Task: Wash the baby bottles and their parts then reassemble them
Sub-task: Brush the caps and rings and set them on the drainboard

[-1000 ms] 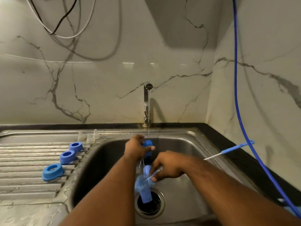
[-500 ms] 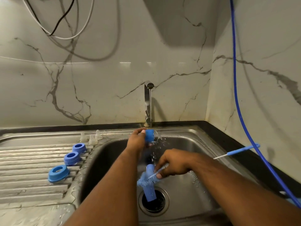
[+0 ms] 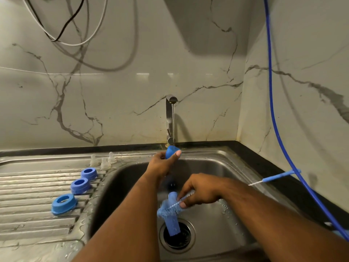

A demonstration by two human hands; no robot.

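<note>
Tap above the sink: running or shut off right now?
Running. A thin stream drops from the tap straight onto the blue cap that the left hand holds beneath it.

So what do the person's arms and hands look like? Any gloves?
No gloves. The left hand and right hand are bare, no rings showing. The left forearm and right forearm are bare too: no sleeve, watch or bracelet in view.

the left hand lifts the blue cap toward twelve o'clock, from down inside the sink up to just below the tap; the splashing around it eases.
</note>
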